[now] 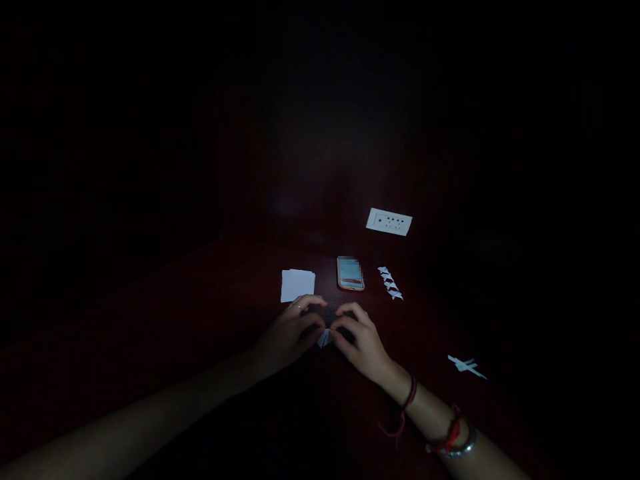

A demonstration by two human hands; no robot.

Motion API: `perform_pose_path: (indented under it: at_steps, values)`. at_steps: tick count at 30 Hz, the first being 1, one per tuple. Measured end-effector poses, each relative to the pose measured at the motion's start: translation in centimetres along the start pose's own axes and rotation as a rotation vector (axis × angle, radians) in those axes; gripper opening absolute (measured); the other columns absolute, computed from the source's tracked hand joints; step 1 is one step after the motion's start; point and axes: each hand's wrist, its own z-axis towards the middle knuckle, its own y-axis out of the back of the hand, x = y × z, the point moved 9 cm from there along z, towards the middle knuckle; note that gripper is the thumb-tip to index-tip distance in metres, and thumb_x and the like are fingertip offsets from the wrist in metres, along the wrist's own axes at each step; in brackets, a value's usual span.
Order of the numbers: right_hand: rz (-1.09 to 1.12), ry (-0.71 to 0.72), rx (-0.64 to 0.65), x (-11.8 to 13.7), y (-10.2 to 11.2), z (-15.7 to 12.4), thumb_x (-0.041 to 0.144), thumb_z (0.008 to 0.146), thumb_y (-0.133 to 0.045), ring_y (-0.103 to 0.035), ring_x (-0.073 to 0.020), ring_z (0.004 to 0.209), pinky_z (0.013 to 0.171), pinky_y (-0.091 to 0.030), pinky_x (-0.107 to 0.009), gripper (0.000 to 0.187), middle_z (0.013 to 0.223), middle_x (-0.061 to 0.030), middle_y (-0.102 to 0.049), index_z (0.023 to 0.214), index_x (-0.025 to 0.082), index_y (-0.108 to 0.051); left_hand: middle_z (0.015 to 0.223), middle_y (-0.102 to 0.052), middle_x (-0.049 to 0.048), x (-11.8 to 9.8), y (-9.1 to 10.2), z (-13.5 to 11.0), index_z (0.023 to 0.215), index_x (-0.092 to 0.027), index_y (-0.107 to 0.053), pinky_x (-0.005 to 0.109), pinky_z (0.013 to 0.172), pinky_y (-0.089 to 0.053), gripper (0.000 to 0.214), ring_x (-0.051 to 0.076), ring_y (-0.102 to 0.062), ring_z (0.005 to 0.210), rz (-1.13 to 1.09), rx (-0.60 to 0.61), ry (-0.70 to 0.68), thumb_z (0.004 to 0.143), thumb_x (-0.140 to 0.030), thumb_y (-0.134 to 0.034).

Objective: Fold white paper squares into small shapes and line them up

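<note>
on the near side of the phone [351, 273], a small folded paper [325, 338] sits between the left hand [290, 337] and right hand [364, 343]. risks: uneven pull from the two hands could skew or tear it, and dim light could hide a crooked crease. the left fingers might also nudge the sheets [298, 285] left of the phone; can't tell if they touch. paper shows at and below the thumb and index tips. both hands curled, thumb-index gaps narrow; cannot tell if either pinches it. folded bits [391, 285] right of phone, strips [467, 366] farther right and nearer, both apart from the hands.
</note>
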Motion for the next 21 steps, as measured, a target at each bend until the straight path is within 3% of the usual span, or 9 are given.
perform_pose_path:
  at_steps: [12, 21]
  values:
    - [-0.044, 0.065, 0.029, 1.3, 0.0, 0.2, 0.014, 0.076, -0.047, -0.044, -0.0156, 0.089, 0.079, -0.034, -0.031, 0.009, 0.091, -0.0041, -0.048, 0.080, 0.019, -0.053, 0.113, -0.040, 0.0040, -1.5, 0.5, 0.3, 0.077, -0.019, -0.055, 0.035, 0.085, -0.037, 0.010, 0.020, -0.038, 0.107, 0.055, 0.022, -0.051, 0.075, -0.011, -0.048]
    - [-0.013, 0.060, 0.084, 1.1, -0.5, 0.2, 0.015, 0.077, -0.045, -0.044, -0.0143, 0.087, 0.078, -0.034, -0.029, 0.009, 0.090, -0.0039, -0.047, 0.084, 0.018, -0.050, 0.114, -0.039, 0.0040, -1.5, 0.5, 0.3, 0.076, -0.018, -0.055, 0.034, 0.086, -0.037, 0.010, 0.020, -0.037, 0.107, 0.033, 0.014, -0.038, 0.074, -0.010, -0.049]
